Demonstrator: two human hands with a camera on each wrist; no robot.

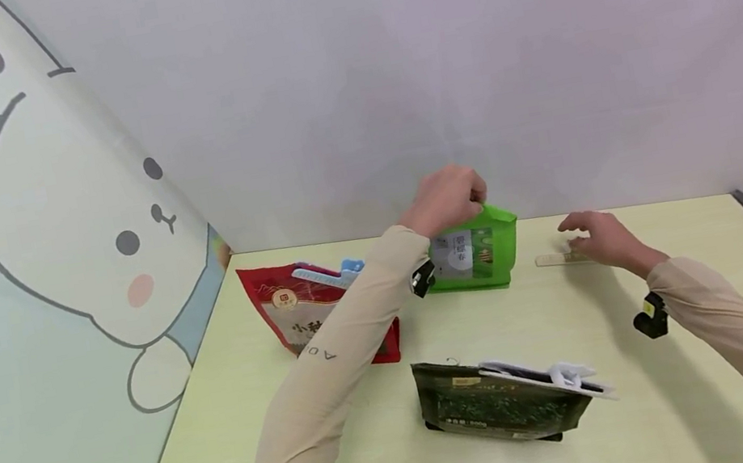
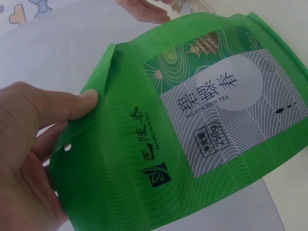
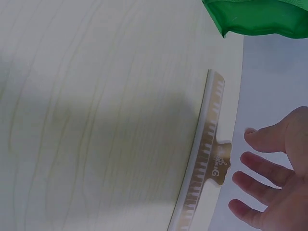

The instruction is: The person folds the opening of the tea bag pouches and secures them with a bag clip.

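Left wrist view, bright green tea pouch (image 2: 192, 139), grey label, upright

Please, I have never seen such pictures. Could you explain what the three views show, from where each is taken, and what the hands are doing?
No machine: a person works with two bare hands. The big picture comes from a camera on the head; the other two come from cameras on each wrist. The left hand has its grip on the top of a standing green tea bag; the left wrist view shows the thumb pinching it. The right hand, fingers relaxed, is beside a long beige sealing clip lying flat on the yellow table, not clearly holding it. Also there: a red bag with a blue clip, and a dark bag with a white clip.
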